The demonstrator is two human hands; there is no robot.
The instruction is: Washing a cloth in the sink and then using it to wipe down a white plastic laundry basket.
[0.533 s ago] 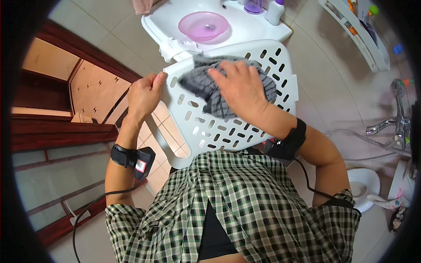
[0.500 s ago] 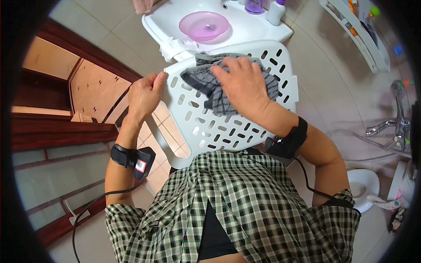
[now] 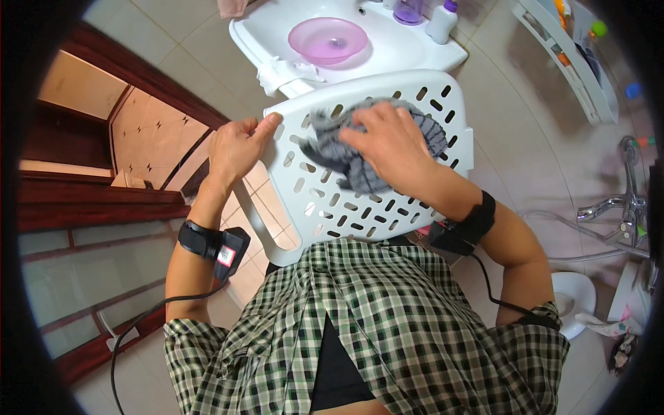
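A white plastic chair (image 3: 349, 209) with a slotted panel leans toward my torso, a loop-shaped arm on its left side. At its upper left corner my left hand (image 3: 238, 149) grips the edge, thumb on top and fingers curled out of sight. My right hand (image 3: 394, 142) lies over a bunched grey patterned cloth (image 3: 328, 143) and presses it against the slotted panel. Motion blurs the cloth and the fingertips. Part of the cloth is hidden under the palm.
Beyond the chair stands a white sink (image 3: 263, 31) with a pink translucent basin (image 3: 325, 59) and a white cloth (image 3: 282, 75) over its edge. A white bottle (image 3: 440, 24) stands at its right. A wall shelf (image 3: 588, 90), chrome faucet (image 3: 609, 207) and toilet (image 3: 584, 294) are at right.
My right hand and the cloth have moved slightly down and right over the panel, bunching the cloth. My left hand keeps its hold on the chair's corner. The view has shifted a little.
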